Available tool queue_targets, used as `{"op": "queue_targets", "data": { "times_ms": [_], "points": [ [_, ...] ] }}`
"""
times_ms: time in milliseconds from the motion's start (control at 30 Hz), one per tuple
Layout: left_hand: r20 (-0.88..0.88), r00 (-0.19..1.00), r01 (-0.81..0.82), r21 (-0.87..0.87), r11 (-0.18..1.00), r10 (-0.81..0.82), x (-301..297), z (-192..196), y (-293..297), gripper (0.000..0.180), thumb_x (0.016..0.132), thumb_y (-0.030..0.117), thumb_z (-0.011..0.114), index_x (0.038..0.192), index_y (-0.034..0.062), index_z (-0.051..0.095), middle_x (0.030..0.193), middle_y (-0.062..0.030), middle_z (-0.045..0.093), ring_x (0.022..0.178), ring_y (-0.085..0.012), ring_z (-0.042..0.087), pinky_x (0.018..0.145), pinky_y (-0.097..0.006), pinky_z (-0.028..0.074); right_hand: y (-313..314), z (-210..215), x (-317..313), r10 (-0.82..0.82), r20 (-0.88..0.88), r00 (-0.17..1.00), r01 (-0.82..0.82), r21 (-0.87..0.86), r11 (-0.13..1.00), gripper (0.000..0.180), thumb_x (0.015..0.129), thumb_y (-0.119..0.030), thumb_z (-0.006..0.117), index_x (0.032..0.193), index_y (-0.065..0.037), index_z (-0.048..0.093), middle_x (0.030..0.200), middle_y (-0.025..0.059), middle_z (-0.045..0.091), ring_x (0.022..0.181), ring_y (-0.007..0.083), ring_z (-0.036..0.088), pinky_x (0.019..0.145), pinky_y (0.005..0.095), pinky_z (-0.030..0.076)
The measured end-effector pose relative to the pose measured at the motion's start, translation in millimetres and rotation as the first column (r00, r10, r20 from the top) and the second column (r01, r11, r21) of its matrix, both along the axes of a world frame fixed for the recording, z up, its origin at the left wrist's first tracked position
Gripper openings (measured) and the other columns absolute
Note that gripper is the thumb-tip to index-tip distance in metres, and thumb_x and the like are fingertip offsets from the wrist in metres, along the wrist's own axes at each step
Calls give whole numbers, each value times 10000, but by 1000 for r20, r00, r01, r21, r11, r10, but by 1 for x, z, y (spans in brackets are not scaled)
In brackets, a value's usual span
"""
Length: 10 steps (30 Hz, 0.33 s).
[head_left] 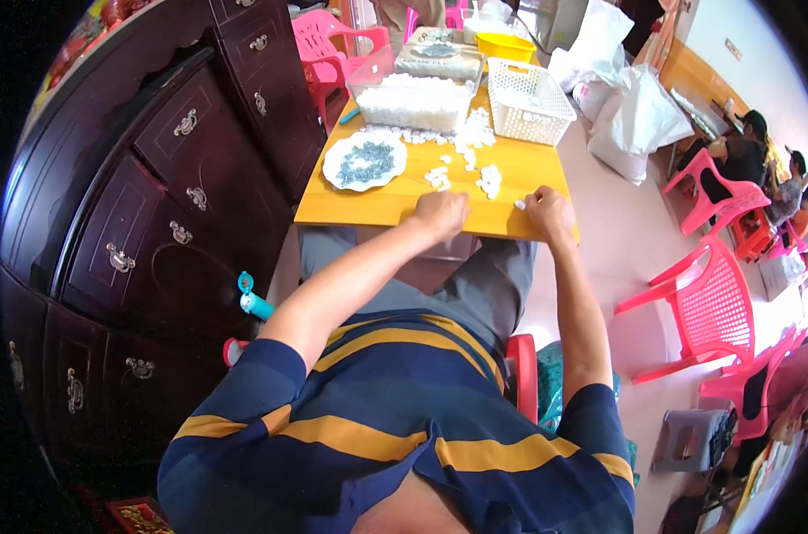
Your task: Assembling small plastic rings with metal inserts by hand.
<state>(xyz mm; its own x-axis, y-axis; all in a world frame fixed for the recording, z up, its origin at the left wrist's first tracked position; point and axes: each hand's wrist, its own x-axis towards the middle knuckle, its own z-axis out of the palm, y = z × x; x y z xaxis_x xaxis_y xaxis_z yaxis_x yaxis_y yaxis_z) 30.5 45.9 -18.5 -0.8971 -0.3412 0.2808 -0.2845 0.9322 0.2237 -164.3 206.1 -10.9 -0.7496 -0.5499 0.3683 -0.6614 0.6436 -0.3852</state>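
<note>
Both of my hands rest near the front edge of a yellow wooden table (333, 210). My left hand (442, 216) is closed, its fingertips turned away, so whatever it grips is hidden. Just beyond it lies a small heap of white plastic pieces (437, 179). Toward the table's right corner, my right hand (551, 214) pinches a small white piece (520, 205) between thumb and fingers. Another heap of white pieces (488, 182) lies between the hands, slightly farther off. At the left, a white scalloped plate (332, 164) carries many small dark grey parts (368, 161).
Behind these stand a clear bin (368, 96) full of white pieces and a white mesh basket (560, 120). A yellow basin (505, 46) is farther back. Dark drawer cabinets (155, 222) line the left. Pink chairs (711, 298), white sacks (635, 120) and seated people are at the right.
</note>
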Motion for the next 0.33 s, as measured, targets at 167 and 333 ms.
{"op": "queue_targets", "data": {
  "times_ms": [167, 333],
  "points": [
    [-139, 990, 35, -10, 999, -36, 25, -7, 6, 262, 932, 288, 610, 1004, 45, 680, 866, -181, 705, 805, -383, 691, 690, -509, 545, 4, 86, 51, 251, -76, 965, -256, -482, 838, 179, 903, -222, 711, 927, -45, 703, 680, 104, 663, 627, 208, 647, 621, 348, 520],
    [-215, 975, 43, -26, 999, -48, 28, -17, 6, 269, 929, 292, 602, 992, 38, 663, 894, -189, 702, 840, -383, 696, 726, -494, 554, 41, 207, 133, 643, -160, 749, -462, -822, 334, 153, 959, -112, 678, 1051, 9, 662, 863, 5, 661, 767, 46, 567, 698, 203, 457]
  ]
}}
